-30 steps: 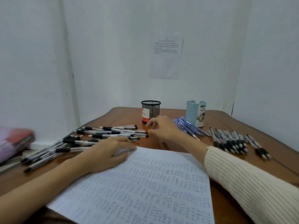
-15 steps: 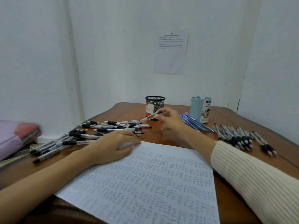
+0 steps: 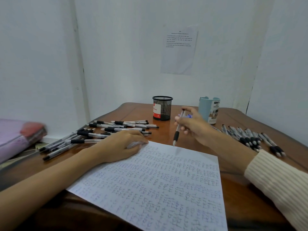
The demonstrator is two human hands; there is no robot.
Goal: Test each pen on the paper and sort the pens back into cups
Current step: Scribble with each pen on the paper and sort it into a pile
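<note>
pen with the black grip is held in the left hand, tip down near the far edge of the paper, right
Not the left. The head view shows the right hand holding the pen, tip down near the far edge of the paper. The left hand rests on the paper's corner.

The white handwritten paper sheet runs off the bottom edge, its scribbles illegible. The white printed wall notice has text too small to read. A blurred pink-purple bundle is cut by the left edge.

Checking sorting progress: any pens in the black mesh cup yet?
Looks empty: the black mesh cup stands upright, and nothing rises above its rim or shows through the mesh.
</note>
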